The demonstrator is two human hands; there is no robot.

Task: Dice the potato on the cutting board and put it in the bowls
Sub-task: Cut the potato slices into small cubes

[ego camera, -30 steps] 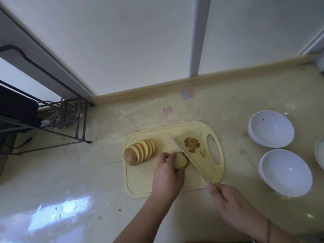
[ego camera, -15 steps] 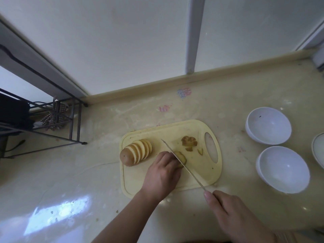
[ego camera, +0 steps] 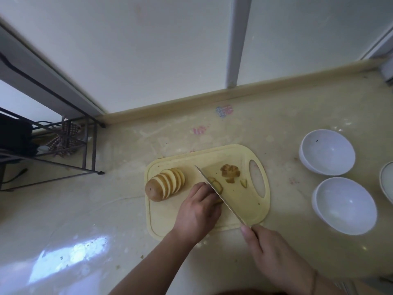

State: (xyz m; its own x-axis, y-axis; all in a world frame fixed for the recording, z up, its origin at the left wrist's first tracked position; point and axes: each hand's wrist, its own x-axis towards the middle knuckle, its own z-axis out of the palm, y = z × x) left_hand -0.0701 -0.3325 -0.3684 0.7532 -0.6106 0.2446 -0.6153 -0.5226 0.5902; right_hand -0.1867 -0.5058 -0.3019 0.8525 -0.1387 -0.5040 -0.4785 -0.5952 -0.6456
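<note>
My left hand [ego camera: 197, 211] pins a potato slice [ego camera: 217, 185] on the cutting board [ego camera: 244, 209]. My right hand [ego camera: 274, 254] grips the knife [ego camera: 219, 193], blade across that slice.

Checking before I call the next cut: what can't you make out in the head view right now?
- Slice under the left hand: mostly hidden by fingers and knife.
- Knife handle: hidden inside the right hand.
- Third bowl: cut off by the right edge.
- Rack contents: blurred.
</note>
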